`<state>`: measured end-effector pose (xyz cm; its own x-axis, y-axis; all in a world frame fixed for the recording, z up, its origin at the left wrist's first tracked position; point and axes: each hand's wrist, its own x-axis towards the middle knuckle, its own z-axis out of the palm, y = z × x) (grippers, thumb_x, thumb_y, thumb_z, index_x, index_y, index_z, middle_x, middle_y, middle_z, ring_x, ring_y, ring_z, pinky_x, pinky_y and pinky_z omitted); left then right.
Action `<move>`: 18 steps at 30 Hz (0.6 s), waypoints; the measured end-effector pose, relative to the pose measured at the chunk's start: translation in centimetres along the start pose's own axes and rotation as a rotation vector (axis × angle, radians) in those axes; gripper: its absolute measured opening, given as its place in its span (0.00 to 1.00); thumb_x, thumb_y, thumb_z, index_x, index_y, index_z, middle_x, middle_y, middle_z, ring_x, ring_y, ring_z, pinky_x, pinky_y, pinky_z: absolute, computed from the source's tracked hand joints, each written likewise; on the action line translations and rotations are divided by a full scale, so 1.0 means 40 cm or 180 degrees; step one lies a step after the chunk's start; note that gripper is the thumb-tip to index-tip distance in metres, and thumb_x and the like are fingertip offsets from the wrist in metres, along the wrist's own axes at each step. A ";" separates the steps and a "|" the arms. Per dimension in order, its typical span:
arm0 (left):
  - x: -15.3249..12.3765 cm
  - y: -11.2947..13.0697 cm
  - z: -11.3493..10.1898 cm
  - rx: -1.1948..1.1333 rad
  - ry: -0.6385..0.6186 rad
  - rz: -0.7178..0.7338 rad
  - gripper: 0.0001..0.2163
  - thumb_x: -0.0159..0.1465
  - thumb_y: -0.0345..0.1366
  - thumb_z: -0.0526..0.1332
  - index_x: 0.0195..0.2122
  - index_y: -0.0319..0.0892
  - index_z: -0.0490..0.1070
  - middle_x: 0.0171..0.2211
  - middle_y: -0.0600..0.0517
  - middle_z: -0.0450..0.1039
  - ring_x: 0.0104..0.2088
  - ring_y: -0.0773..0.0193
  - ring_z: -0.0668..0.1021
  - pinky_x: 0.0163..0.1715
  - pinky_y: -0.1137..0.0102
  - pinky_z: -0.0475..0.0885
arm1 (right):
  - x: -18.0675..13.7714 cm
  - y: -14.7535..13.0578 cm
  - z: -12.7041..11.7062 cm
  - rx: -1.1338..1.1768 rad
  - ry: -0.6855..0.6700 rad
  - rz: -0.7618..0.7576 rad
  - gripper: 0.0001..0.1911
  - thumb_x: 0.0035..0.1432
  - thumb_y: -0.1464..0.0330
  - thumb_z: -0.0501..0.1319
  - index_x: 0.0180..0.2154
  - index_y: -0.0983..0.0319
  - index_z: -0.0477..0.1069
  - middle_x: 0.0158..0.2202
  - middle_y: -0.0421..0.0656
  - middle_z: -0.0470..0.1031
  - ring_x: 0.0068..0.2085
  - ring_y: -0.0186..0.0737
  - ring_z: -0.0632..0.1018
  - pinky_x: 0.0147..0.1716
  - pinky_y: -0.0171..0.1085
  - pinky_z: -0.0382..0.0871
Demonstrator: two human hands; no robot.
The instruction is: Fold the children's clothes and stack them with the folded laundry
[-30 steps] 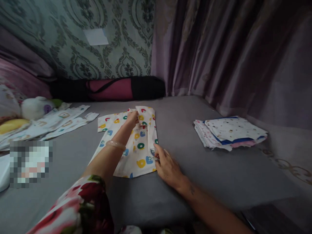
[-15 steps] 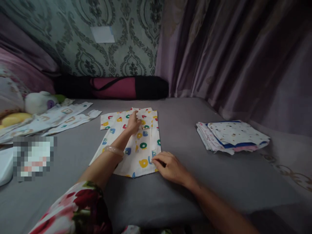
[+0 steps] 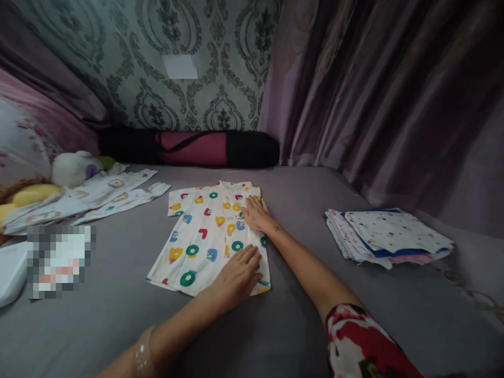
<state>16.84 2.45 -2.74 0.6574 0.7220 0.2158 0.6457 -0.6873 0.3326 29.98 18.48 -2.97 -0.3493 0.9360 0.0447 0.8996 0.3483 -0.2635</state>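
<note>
1. Grey bedding (image 3: 354, 294) carries everything in view; no box, basket or other container shows, only cloth lying loose or stacked on it.
2. White printed garment (image 3: 205, 236), dotted with green rings and red, blue and yellow shapes, lies flat near the middle of the bedding, its right side folded inward.
3. Left hand (image 3: 235, 273) lies palm down on the garment's near right corner, fingers (image 3: 247, 256) stretched out flat and close together, pressing the cloth and pinching nothing.
4. Right hand (image 3: 256, 214) rests palm down higher up on the folded right edge, fingers flat and slightly spread, the garment under them.
5. Folded stack of cloths (image 3: 388, 236) sits well apart to the right, near the purple curtain (image 3: 394, 94).
6. Unfolded printed cloths (image 3: 94, 195) and a soft toy (image 3: 73, 168) lie to the left.
</note>
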 end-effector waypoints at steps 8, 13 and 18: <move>-0.034 -0.009 0.067 0.0425 0.0169 0.0015 0.20 0.70 0.37 0.48 0.62 0.40 0.61 0.64 0.44 0.61 0.65 0.54 0.62 0.61 0.55 0.62 | 0.088 0.042 0.042 -0.0144 0.0162 0.0736 0.34 0.69 0.58 0.41 0.67 0.75 0.47 0.70 0.56 0.45 0.69 0.50 0.48 0.65 0.50 0.39; -0.042 0.004 0.061 0.0372 0.0122 0.0056 0.18 0.70 0.36 0.50 0.59 0.41 0.65 0.62 0.46 0.64 0.63 0.53 0.66 0.60 0.55 0.64 | 0.108 0.034 0.035 -0.0254 0.0124 0.0803 0.34 0.68 0.58 0.42 0.66 0.76 0.50 0.69 0.58 0.49 0.68 0.53 0.51 0.65 0.51 0.40; -0.042 0.010 0.046 0.0201 0.0096 0.0022 0.18 0.69 0.41 0.52 0.57 0.41 0.67 0.60 0.46 0.67 0.61 0.53 0.69 0.59 0.56 0.66 | 0.159 0.012 0.040 -0.0308 0.0245 0.0362 0.34 0.69 0.58 0.41 0.66 0.73 0.49 0.70 0.55 0.46 0.69 0.49 0.48 0.66 0.48 0.36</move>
<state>16.71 0.82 -4.64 0.6505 0.7186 0.2457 0.6651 -0.6953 0.2726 27.76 24.50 -4.33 -0.2259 0.9695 0.0947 0.9545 0.2397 -0.1772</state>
